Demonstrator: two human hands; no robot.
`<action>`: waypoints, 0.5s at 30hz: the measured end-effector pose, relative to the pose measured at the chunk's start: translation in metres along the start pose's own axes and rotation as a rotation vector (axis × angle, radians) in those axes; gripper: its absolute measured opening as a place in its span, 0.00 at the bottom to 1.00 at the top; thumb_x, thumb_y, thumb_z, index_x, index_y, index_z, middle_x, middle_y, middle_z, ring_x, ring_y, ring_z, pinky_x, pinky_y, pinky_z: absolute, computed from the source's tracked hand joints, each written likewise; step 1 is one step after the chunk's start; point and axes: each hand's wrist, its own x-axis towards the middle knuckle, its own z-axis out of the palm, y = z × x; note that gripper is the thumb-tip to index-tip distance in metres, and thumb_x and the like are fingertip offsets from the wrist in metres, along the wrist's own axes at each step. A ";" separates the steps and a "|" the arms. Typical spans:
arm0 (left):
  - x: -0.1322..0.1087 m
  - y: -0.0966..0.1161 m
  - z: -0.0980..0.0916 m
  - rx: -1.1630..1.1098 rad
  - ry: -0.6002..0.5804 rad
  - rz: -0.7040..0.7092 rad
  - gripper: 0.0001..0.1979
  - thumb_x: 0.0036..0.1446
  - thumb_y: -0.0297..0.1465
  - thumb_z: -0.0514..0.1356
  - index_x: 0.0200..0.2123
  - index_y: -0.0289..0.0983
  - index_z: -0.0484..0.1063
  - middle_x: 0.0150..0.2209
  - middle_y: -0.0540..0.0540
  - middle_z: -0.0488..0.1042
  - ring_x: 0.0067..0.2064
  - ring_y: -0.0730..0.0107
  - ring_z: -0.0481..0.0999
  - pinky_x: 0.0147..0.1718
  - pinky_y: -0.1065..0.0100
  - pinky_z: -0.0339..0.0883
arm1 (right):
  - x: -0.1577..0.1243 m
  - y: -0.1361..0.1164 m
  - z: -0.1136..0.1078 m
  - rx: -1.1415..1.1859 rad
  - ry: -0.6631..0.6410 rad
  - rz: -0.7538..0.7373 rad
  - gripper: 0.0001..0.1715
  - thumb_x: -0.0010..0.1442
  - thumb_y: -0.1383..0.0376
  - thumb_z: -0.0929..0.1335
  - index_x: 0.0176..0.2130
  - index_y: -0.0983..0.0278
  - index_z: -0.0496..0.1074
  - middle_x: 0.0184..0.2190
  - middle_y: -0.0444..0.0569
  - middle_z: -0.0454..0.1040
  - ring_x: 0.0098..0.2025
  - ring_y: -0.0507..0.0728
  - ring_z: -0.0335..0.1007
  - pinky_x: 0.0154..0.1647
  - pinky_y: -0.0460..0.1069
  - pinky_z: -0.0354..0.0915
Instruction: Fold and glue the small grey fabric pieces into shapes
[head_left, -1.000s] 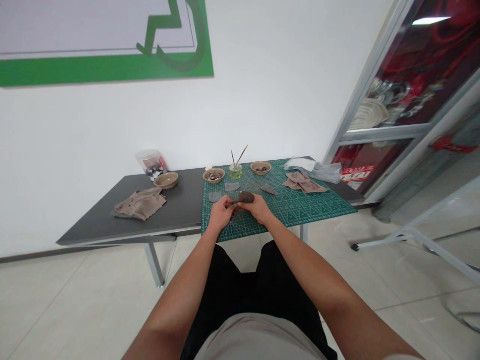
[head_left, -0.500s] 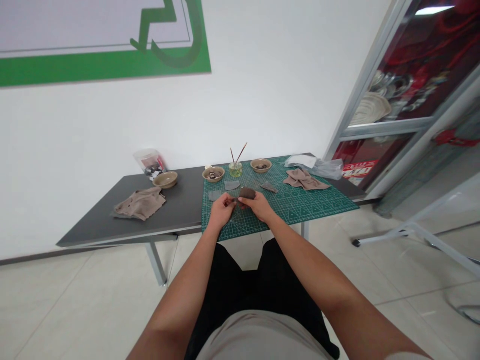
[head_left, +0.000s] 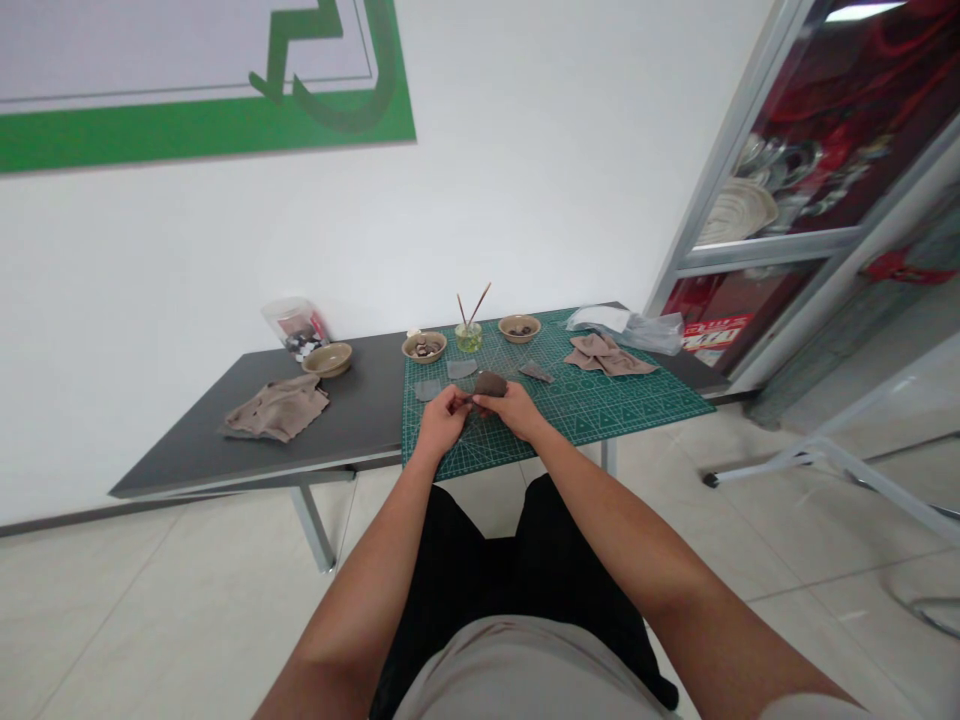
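Observation:
Both my hands meet over the near part of a green cutting mat (head_left: 622, 400) on a dark grey table (head_left: 352, 410). My right hand (head_left: 514, 408) is closed round a small dark brown piece of fabric (head_left: 490, 383). My left hand (head_left: 441, 420) pinches its left end, fingers pressed together. Grey cut fabric pieces (head_left: 429, 389) lie on the mat just beyond my hands. Two small tan bowls (head_left: 424, 347) with dark bits and a little green glass dish with two thin sticks (head_left: 469, 337) stand at the mat's far edge.
A beige cloth (head_left: 274, 409) lies on the table's left part, with a third bowl (head_left: 327, 358) and a clear plastic jar (head_left: 294, 327) behind it. Another beige cloth (head_left: 606, 355) and a clear plastic bag (head_left: 630, 325) lie at the right. A glass-fronted cabinet (head_left: 817, 170) stands at right.
The brown piece has turned slightly between my fingers; both hands stay in the same place over the mat. The view has drifted a little.

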 end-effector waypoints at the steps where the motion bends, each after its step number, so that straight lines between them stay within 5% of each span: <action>1: 0.000 0.000 0.000 0.011 0.003 0.003 0.01 0.51 0.28 0.58 0.29 0.38 0.67 0.24 0.54 0.66 0.28 0.73 0.66 0.29 0.72 0.58 | 0.000 0.000 0.000 -0.007 -0.004 0.003 0.17 0.44 0.56 0.76 0.29 0.67 0.74 0.23 0.45 0.74 0.24 0.52 0.68 0.29 0.49 0.66; 15: -0.001 0.003 0.000 0.063 -0.001 -0.006 0.02 0.52 0.29 0.58 0.29 0.38 0.66 0.24 0.54 0.66 0.28 0.73 0.66 0.30 0.71 0.58 | 0.001 0.004 -0.002 -0.048 0.006 0.010 0.17 0.46 0.56 0.75 0.30 0.67 0.76 0.24 0.47 0.76 0.24 0.52 0.69 0.28 0.49 0.68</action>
